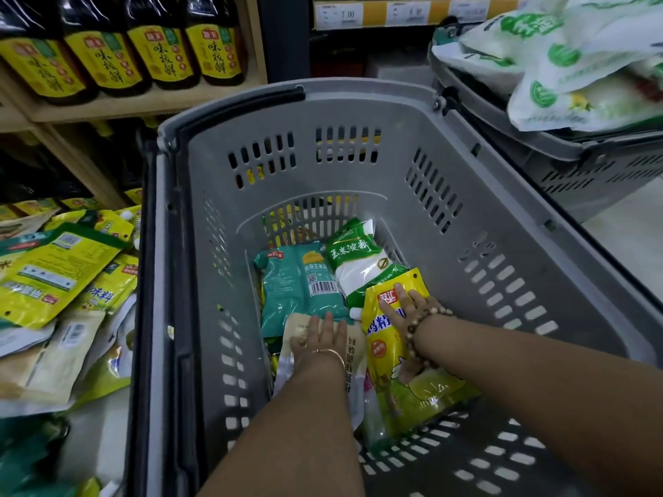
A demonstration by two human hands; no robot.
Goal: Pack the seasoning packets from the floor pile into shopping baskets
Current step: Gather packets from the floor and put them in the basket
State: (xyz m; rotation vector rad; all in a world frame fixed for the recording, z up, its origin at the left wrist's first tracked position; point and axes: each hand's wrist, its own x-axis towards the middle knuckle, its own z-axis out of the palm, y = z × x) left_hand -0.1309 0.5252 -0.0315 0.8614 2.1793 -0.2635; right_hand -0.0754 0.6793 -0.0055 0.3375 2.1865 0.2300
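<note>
Basket (pixel 358 113), left grip (pixel 319 338) spread flat on beige packet (pixel 355 353), right grip (pixel 412 304) spread flat on yellow packet (pixel 384 338)

Near basket (pixel 358 174): moulded grey plastic, matt, with slotted walls. Yellow packet (pixel 391 338), teal packet (pixel 297 285) and green-white packet (pixel 358 260) inside it: glossy plastic film, creased, catching glare. Beige packet (pixel 353 356) beside them: matt, paper-like face. Floor pile (pixel 53 274) at left: mostly glossy film, some matt beige pouches. Far-left bottles (pixel 158 41): dark, glossy, with smooth yellow labels, on a pale wood-look shelf (pixel 143 102). Bead bracelet (pixel 419 328): wood-like, satin. Thin bangle (pixel 332 353): shiny metal. Far-right bags (pixel 574 66): glossy film.
</note>
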